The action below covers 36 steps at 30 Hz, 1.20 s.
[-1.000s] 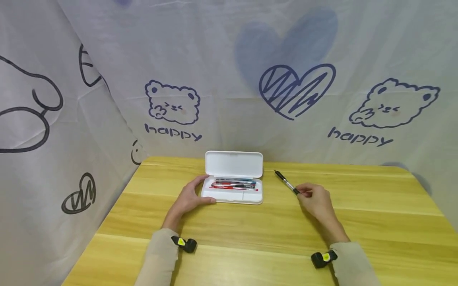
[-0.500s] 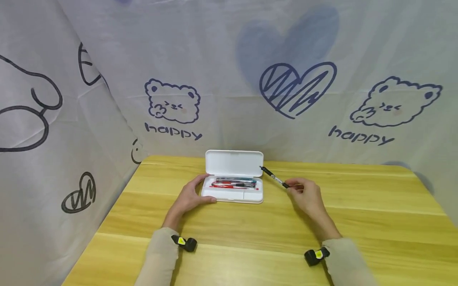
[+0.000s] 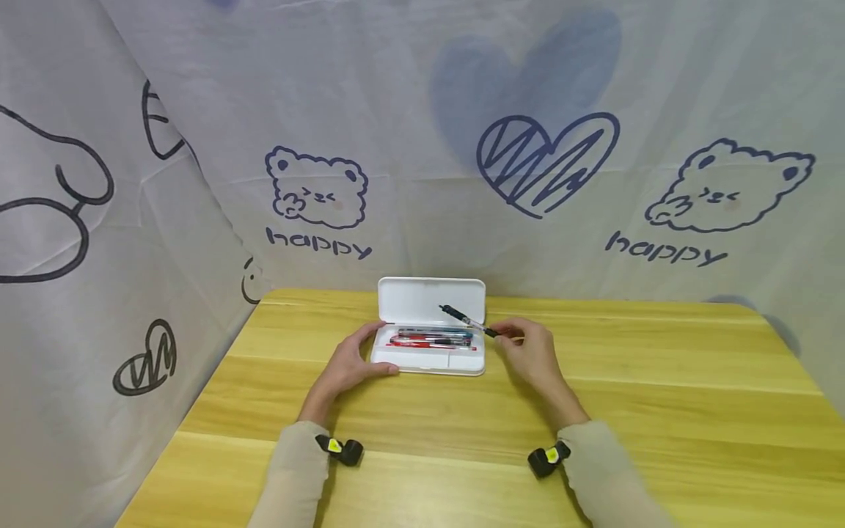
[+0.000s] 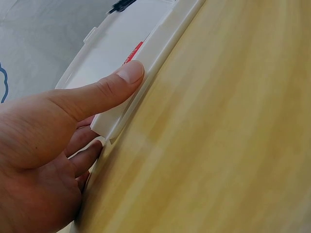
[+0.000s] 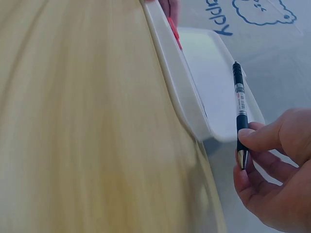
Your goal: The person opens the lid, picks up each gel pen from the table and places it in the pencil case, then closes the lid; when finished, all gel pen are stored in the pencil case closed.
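A white pencil case (image 3: 412,360) lies on the table with its lid (image 3: 409,302) raised. Several pens, among them a red pen (image 3: 417,344), lie in its back compartment. My left hand (image 3: 348,365) holds the case's left end, thumb on the front edge and fingers round the end. Between thumb and fingers, my right hand (image 3: 533,353) pinches a black-and-clear click pen (image 3: 464,319) by its dark grip near the silver tip (image 5: 243,159). The pen's clicker end points up and left, in front of the lid. It is held above the case's right side.
The yellow wooden table (image 3: 422,440) runs back to a pale cloth (image 3: 422,227) printed with bears and hearts. Similar cloth hangs along the left side. Each wrist carries a small black camera.
My right hand has moved left with the pen, from the table right of the case to over the case's right side. The left hand and the case have stayed put.
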Each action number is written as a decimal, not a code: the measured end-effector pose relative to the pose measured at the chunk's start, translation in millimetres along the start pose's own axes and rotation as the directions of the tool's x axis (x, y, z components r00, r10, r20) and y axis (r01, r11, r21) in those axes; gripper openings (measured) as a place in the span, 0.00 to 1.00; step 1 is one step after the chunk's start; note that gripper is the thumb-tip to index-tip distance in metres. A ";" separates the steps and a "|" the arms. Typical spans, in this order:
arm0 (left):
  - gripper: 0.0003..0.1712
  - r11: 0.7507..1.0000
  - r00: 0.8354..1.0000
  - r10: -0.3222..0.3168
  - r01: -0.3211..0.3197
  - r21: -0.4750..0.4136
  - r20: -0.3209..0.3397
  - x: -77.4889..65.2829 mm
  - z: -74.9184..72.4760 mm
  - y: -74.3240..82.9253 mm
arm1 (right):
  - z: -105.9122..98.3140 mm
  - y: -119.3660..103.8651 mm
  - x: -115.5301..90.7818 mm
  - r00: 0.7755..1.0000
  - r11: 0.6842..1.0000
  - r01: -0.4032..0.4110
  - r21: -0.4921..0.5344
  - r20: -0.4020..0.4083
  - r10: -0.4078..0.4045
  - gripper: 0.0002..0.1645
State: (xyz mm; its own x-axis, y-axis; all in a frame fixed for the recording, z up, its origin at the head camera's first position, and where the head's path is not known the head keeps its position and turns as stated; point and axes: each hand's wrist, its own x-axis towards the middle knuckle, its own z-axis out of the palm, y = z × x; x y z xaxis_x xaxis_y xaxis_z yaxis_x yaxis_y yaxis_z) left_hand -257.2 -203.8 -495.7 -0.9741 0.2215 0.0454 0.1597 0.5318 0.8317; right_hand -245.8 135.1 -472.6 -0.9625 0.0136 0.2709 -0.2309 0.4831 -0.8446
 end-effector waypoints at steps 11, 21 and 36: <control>0.54 1.000 1.000 -0.009 0.009 -0.015 -0.005 -1.7 0.1 1.4 | 40.6 -15.4 9.8 1.000 0.999 0.004 0.040 -0.017 -0.004 0.10; 0.54 1.000 1.000 0.001 -0.001 0.001 0.002 -1.5 -1.3 2.6 | 58.8 -21.1 11.6 0.999 0.997 0.047 -0.061 0.010 -0.047 0.09; 0.55 1.000 1.000 -0.008 0.008 -0.009 0.005 -1.4 -0.8 3.8 | 61.7 -21.3 9.6 0.995 0.994 0.054 -0.095 0.086 -0.046 0.09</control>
State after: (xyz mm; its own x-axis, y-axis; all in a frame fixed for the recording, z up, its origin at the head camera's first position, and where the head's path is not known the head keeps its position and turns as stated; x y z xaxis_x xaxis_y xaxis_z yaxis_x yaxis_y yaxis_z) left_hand -255.3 -202.7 -492.2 -0.9747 0.2208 0.0358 0.1501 0.5266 0.8368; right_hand -258.9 70.9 -480.5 -0.9596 -0.0834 0.2685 -0.2676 0.5643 -0.7810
